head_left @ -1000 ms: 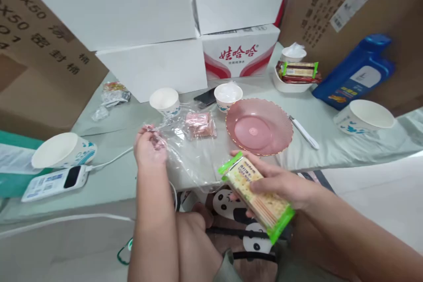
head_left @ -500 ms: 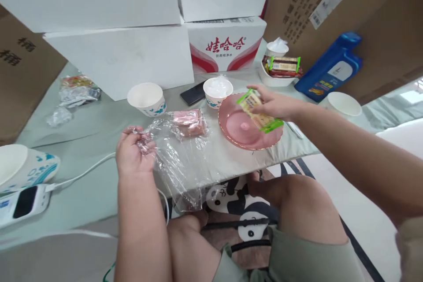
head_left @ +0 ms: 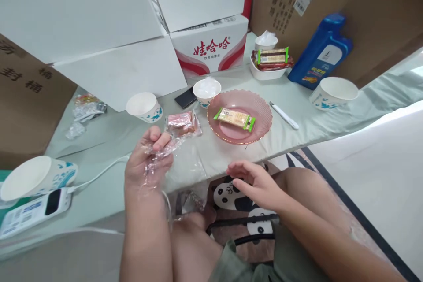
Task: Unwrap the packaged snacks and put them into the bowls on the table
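Closed around a crumpled clear plastic bag is my left hand; the bag's lower part hangs over the table's front edge. My right hand holds nothing, fingers apart, in front of that edge and above my lap. On the pink scalloped plate lie green-ended snack packets. A pink wrapped packet rests on the table just beyond the bag. To the right of the plate lies a small white-handled tool, perhaps a peeler or knife.
Paper bowls stand at the left, behind the plate and at the right. A white tub holds more packets beside a blue bottle. A phone, a white power bank with a cable, and cartons surround these.
My right hand has let go of the green-ended packets on the pink plate and drawn back toward me. My left hand keeps the bag, now raised and gathered more. The view has shifted.
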A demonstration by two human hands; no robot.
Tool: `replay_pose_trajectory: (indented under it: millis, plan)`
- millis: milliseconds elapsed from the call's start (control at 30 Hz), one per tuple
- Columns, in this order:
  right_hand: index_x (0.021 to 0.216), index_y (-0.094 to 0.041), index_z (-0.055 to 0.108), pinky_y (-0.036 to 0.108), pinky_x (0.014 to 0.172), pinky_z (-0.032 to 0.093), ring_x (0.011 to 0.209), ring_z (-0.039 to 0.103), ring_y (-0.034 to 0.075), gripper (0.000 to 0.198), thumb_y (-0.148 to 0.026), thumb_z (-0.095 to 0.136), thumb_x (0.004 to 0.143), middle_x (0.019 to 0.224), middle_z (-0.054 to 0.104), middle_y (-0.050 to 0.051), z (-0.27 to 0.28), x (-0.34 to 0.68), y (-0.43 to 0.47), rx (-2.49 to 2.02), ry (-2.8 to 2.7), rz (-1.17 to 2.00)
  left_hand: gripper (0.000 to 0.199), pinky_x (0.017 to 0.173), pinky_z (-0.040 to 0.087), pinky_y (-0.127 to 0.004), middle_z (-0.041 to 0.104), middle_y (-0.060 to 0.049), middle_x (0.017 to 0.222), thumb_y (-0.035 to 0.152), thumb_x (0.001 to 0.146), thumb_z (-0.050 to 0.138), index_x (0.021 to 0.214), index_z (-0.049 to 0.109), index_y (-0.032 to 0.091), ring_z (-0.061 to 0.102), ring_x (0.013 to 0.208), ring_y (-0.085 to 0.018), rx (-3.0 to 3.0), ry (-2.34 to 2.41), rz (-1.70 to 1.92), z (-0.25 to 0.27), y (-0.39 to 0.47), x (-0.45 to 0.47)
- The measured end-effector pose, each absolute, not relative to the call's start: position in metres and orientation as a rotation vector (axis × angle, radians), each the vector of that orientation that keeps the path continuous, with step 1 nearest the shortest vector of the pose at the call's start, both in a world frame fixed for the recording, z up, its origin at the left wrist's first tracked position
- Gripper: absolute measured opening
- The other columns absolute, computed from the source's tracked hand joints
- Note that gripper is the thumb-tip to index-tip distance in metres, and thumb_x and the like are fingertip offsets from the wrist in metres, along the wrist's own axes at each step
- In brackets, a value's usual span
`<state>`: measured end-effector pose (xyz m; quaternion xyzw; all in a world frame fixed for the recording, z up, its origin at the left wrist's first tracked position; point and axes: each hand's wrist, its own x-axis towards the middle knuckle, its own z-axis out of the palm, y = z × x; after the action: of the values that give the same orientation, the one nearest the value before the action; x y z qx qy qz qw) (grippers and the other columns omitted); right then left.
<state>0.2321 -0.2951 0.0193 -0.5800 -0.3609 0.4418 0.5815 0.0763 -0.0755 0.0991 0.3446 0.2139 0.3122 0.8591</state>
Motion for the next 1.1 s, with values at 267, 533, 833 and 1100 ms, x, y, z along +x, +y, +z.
replay_pose_trajectory:
  millis: [267, 533, 833, 1100]
  plan:
    - [0.146, -0.032, 0.043, 0.052, 0.128, 0.02, 0.156, 0.031, 0.026, 0.098, -0.039, 0.094, 0.062, 0.166, 0.034, 0.014, -0.007, 0.23, -0.256, -1.013, -0.549, 1.256, 0.044, 0.027, -0.003, -0.006, 0.031, 0.008, 0.057, 0.023, 0.066, 0.089, 0.079, 0.047, 0.024, 0.02, 0.041, -0.002, 0.687, 0.449, 0.701, 0.113, -0.121, 0.101]
    - [0.115, -0.029, 0.062, 0.047, 0.098, 0.056, 0.072, 0.066, 0.014, 0.06, -0.041, 0.091, 0.064, 0.075, 0.064, -0.008, 0.022, 0.23, -0.248, -0.791, -0.433, 1.351, 0.034, 0.03, 0.015, -0.009, 0.04, 0.006, 0.06, 0.018, 0.068, 0.084, 0.078, 0.051, 0.022, 0.032, 0.044, -0.003, 0.782, 0.462, 0.588, 0.105, -0.126, 0.124]
    - [0.073, -0.023, 0.058, 0.024, 0.051, 0.048, 0.064, 0.057, 0.008, 0.026, -0.027, 0.083, 0.075, 0.107, 0.067, 0.0, 0.028, 0.308, -0.285, -1.292, -0.602, 0.622, 0.031, 0.047, 0.044, -0.014, 0.069, 0.002, 0.086, 0.018, 0.063, 0.081, 0.089, 0.064, 0.021, 0.059, 0.057, -0.005, 1.042, 0.65, 0.838, 0.064, -0.078, 0.121]
    - [0.112, -0.03, 0.055, 0.026, 0.052, 0.047, 0.054, 0.053, 0.01, 0.046, -0.028, 0.082, 0.075, 0.073, 0.058, -0.007, 0.028, 0.32, -0.285, -1.249, -0.573, 0.554, 0.04, 0.04, 0.037, -0.015, 0.067, 0.0, 0.065, 0.037, 0.061, 0.093, 0.08, 0.065, 0.016, 0.054, 0.047, -0.006, 1.326, 0.748, 0.408, 0.058, -0.098, 0.137]
